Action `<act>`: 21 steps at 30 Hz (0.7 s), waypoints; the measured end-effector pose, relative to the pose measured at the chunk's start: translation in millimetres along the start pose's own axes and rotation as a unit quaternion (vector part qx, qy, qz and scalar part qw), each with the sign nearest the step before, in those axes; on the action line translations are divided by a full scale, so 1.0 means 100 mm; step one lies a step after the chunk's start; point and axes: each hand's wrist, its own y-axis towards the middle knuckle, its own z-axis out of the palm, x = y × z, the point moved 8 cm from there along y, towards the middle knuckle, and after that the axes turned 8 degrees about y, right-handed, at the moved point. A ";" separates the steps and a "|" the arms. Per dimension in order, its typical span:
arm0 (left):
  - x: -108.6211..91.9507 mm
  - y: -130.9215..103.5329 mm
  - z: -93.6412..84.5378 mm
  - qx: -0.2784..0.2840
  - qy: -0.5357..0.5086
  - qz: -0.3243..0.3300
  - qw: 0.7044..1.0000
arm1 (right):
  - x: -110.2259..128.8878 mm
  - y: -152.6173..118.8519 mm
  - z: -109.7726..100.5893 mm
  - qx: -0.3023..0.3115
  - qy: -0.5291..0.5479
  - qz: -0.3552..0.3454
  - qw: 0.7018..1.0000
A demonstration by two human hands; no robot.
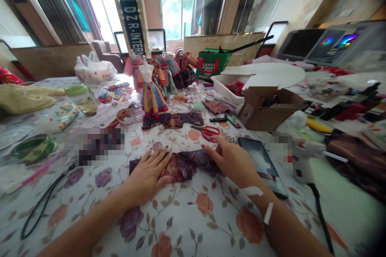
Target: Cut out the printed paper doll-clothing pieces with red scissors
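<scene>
A dark patterned piece of cloth [183, 165] lies across the floral tablecloth in front of me. My left hand [147, 174] rests flat on its left part, fingers spread. On its right end lies my right hand [233, 158], with the fingers apart and the index finger reaching over the cloth. Two strips of white tape stick to the right wrist and forearm. Just beyond the right hand are red-handled scissors [210, 131]. A second dark patterned cloth piece [187, 120] lies farther back, at the foot of a small dress form [150, 92] in a colourful dress.
A black tablet [262, 164] lies beside my right forearm, with a white glue gun [303, 156] and its cord farther right. Behind stand an open cardboard box [256, 112], a white tray [224, 88] and a green bag [211, 64]. Tape rolls and a jar [83, 102] are at left.
</scene>
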 end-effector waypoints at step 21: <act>-0.88 0.80 -0.45 -0.082 -0.193 0.062 0.976 | -0.03 0.01 -0.10 0.042 0.584 0.031 0.810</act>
